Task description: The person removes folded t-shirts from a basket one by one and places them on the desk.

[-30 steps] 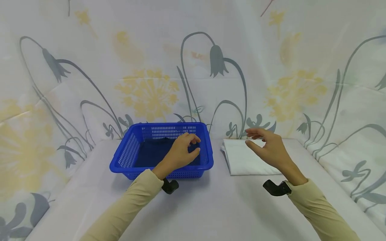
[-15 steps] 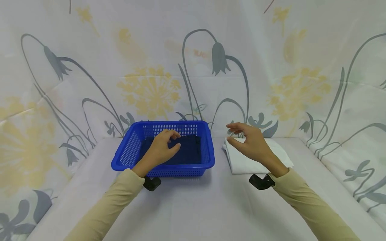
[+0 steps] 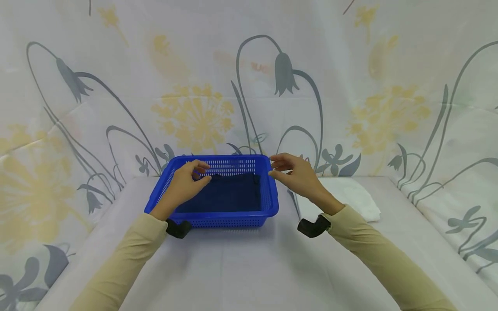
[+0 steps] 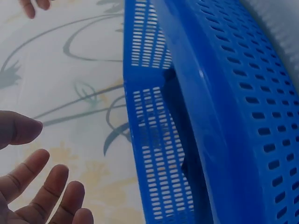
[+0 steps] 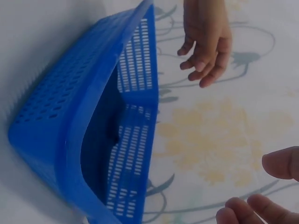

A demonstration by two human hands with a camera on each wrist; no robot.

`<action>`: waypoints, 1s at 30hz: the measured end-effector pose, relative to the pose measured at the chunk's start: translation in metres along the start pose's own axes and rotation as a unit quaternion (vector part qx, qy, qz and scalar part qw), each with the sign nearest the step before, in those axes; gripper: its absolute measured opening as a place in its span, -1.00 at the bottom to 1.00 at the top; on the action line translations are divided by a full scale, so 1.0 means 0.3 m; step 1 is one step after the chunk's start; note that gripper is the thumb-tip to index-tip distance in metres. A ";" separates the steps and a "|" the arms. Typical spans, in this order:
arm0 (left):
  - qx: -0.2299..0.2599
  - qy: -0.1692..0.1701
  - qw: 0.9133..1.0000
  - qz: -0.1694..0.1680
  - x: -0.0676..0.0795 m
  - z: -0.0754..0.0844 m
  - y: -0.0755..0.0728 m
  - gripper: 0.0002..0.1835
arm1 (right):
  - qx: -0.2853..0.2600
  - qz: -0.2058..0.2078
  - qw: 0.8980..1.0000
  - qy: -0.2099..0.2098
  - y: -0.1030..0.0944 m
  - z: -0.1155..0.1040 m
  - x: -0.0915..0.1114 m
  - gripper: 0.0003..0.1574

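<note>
A blue plastic basket [image 3: 229, 214] with slotted walls stands on the white-covered table, and dark navy folded cloth [image 3: 233, 194] lies inside it. My left hand [image 3: 184, 183] hovers over the basket's left part, fingers loosely bent and holding nothing. Above the basket's right rim hangs my right hand [image 3: 297, 177], thumb and fingers apart with nothing between them. In the left wrist view the fingers [image 4: 56, 179] spread apart beside the basket wall [image 4: 247, 116]. The right wrist view shows the left hand [image 5: 208, 42] beyond the basket [image 5: 74, 135].
A folded white cloth [image 3: 350, 196] lies on the table [image 3: 249, 268] right of the basket, partly behind my right hand and wrist. A flower-printed curtain [image 3: 194, 52] hangs behind the table. Each wrist carries a black camera mount [image 3: 313, 226].
Both hands have moved left: the left from the basket's right part to its left part, the right from over the white cloth to the basket's right rim. Basket and cloths stay put.
</note>
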State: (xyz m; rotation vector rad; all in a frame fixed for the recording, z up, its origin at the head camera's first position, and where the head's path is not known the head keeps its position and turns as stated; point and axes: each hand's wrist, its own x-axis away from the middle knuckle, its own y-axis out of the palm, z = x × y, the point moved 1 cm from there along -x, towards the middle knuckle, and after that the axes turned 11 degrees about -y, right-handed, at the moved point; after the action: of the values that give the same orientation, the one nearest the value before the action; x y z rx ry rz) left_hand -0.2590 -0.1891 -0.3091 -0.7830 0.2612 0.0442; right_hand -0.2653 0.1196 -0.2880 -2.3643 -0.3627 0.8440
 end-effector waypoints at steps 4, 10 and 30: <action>0.026 -0.041 0.999 -0.010 -0.007 -0.020 -0.021 -0.69 | -0.061 -0.012 0.997 0.044 0.038 0.000 -0.028 -0.47; 0.130 -0.129 0.982 -0.057 -0.028 -0.060 -0.039 -0.60 | -0.142 -0.024 0.984 0.103 0.095 0.016 -0.067 -0.48; 0.279 -0.277 0.913 -0.106 -0.141 -0.181 -0.029 -0.46 | -0.133 0.026 0.967 0.214 0.297 0.122 -0.154 -0.36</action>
State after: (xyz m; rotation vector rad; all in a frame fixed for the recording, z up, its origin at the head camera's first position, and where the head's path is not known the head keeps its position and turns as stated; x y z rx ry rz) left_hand -0.3106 -0.2308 -0.3293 -0.2005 -0.3466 -0.0147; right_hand -0.3192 0.0458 -0.3434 -2.7308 -0.2453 0.3001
